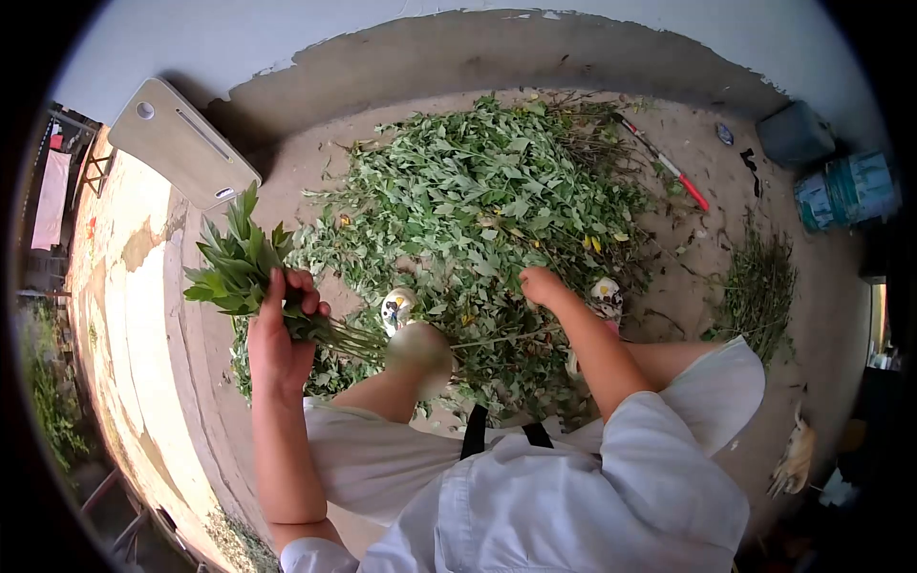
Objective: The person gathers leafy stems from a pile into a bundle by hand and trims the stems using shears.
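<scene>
My left hand (287, 310) is wrapped round a bunch of leafy green stems (239, 263). Its leaves stand up above my fist, and the long thin stalks trail out below towards my knee. Over the near right part of a big heap of cut leafy greens (487, 181), my right hand (543, 286) has its fingers closed. Whatever those fingers may hold is hidden by the hand and the leaves. The heap lies on the floor in front of me and spreads down between my feet.
A red and white stick (669, 167) lies right of the heap. Beyond a smaller pile of stems (757, 286) stand a dark bucket (796, 134) and a blue-green bucket (848, 191). A wooden board (186, 143) leans at the wall, back left. A cat-like animal (795, 454) lies at right.
</scene>
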Action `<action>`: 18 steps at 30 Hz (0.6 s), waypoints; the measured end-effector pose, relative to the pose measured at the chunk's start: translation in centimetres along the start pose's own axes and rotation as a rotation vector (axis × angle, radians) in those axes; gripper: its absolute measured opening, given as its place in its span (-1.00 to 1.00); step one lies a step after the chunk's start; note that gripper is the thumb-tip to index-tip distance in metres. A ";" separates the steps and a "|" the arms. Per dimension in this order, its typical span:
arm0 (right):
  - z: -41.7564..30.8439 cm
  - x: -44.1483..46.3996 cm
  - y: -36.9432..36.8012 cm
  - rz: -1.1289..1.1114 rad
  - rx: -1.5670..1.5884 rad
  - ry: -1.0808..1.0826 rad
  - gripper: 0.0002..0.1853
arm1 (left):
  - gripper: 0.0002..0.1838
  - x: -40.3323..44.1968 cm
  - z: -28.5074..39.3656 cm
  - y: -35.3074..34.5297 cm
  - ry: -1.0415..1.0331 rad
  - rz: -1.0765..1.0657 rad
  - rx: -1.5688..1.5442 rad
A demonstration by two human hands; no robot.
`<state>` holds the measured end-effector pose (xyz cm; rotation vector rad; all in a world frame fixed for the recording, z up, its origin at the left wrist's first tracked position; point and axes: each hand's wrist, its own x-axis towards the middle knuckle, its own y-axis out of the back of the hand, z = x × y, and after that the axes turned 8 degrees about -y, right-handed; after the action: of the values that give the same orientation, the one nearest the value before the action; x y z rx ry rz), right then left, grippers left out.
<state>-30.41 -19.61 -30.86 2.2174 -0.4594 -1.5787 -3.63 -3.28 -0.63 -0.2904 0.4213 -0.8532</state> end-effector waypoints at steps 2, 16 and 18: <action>0.8 1.7 0.2 -0.018 -0.023 -0.054 -0.31 | -0.76 0.1 0.0 -0.8 0.000 0.025 0.020; 2.3 4.3 6.4 0.503 -0.111 -0.199 -0.56 | -0.72 1.2 -0.8 -0.6 0.048 -0.007 0.070; 2.3 2.0 9.9 0.591 0.039 -0.128 -0.50 | -0.71 1.2 -0.7 -0.7 0.031 -0.001 0.067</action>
<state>-32.44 -29.50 -28.38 1.7716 -1.0730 -1.3868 -3.74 -4.72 -1.23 -0.2153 0.4207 -0.8724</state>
